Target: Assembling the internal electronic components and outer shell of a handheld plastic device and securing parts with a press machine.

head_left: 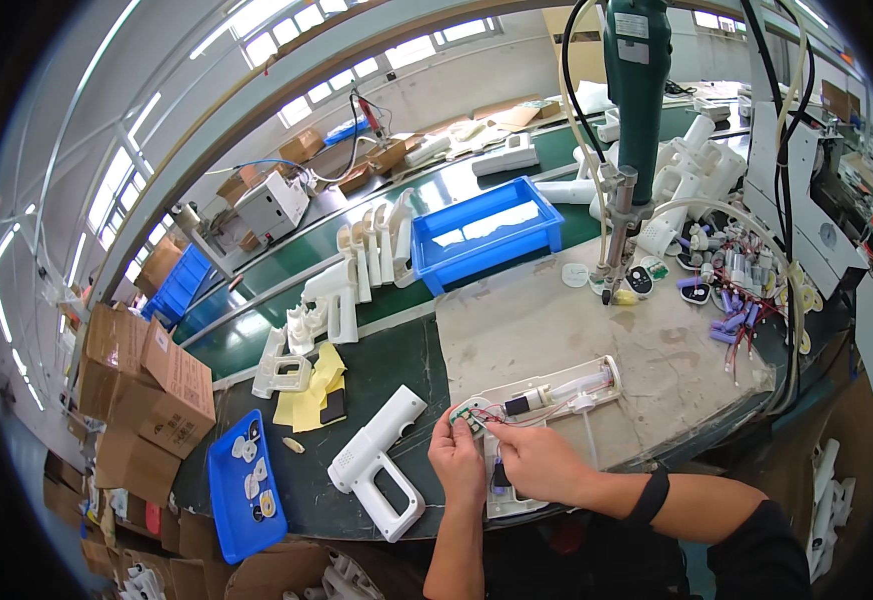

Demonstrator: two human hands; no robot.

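Note:
My left hand [457, 462] pinches the edge of a small green circuit board [464, 412] with thin red wires at its side. Close against it, my right hand [535, 462] is closed, its fingertips beside the board; what they grip is too small to make out. Just beyond both hands lies an open white casing half [605, 366], holding a white cylindrical part [541, 396], a black block [518, 406] and wires. My right hand covers part of the casing's handle. A white gun-shaped device [382, 462] rests left of my left hand.
A green screwdriver [639, 95] hangs over the grey work sheet [517, 320]. Wired parts [742, 285] are heaped at the right. Beyond the sheet stands a blue bin [487, 230]; a blue tray [232, 480] with small discs, yellow pads [309, 388] and cardboard boxes [147, 380] are left.

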